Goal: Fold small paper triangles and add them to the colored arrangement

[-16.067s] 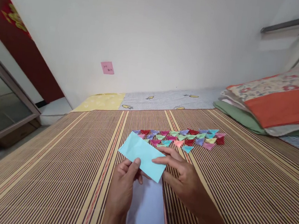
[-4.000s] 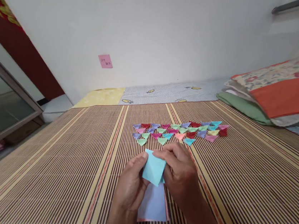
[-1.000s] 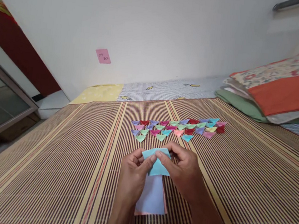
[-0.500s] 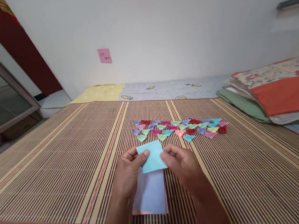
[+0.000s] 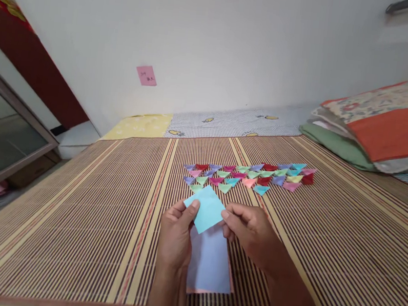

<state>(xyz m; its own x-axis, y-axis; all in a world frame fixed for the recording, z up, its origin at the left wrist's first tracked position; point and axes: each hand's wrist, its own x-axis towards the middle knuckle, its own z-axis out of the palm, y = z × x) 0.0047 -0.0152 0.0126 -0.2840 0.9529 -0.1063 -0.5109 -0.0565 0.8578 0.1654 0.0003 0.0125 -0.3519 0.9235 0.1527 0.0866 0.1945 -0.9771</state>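
A folded light-blue paper is held up between both hands above a striped bamboo mat. My left hand pinches its left corner with thumb and fingers. My right hand pinches its right edge. Below the hands lies a small stack of flat sheets, pale lavender on top with a pink edge showing. Beyond the hands, several small folded paper triangles in mixed colours lie in rows on the mat.
Folded quilts and pillows are piled at the right. A white wall with a pink sticky note stands behind. A glass-fronted cabinet sits at the left. A checked sheet covers the bed's far edge.
The long light-blue strip has been folded down to a small squarish piece. Over the last second it was turned and lifted slightly between the fingers.
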